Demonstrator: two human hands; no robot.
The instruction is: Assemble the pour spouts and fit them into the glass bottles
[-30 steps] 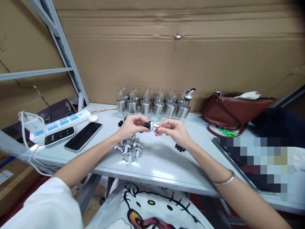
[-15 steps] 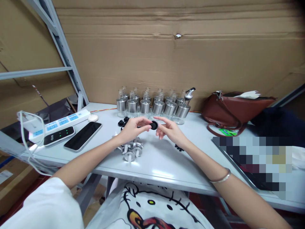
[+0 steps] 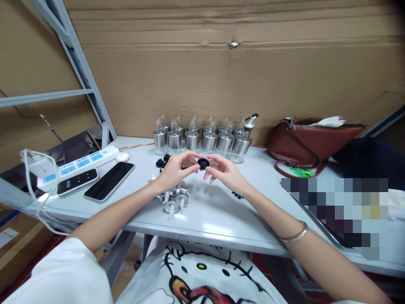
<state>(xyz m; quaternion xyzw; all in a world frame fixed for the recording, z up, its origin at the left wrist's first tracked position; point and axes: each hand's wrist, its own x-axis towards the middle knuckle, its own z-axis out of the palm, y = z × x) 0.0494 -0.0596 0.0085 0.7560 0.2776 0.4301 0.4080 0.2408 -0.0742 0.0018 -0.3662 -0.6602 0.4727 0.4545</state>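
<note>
Between my two hands, above the middle of the table, is a small round black stopper [image 3: 203, 164] with a shiny metal rim. The fingertips of my left hand [image 3: 179, 169] pinch it from the left. My right hand [image 3: 225, 172] grips its other side with thumb and forefinger, the remaining fingers curled below. Under my left wrist lies a cluster of silver metal pourer parts [image 3: 173, 200]. Several black stoppers [image 3: 161, 161] sit just behind my left hand. Small black pieces [image 3: 237, 194] lie partly hidden by my right wrist.
Rows of glass bottles with steel sleeves [image 3: 209, 140] stand at the back, one fitted with a pourer [image 3: 249, 122]. A phone [image 3: 109, 181], a black device [image 3: 77, 182] and a power strip [image 3: 82, 162] lie left. On the right are a brown bag [image 3: 313, 145] and a pixelated area.
My right hand has moved slightly left and closed its fingers onto the black stopper, which has tilted. The left hand keeps its pinch. The view has shifted a little.
</note>
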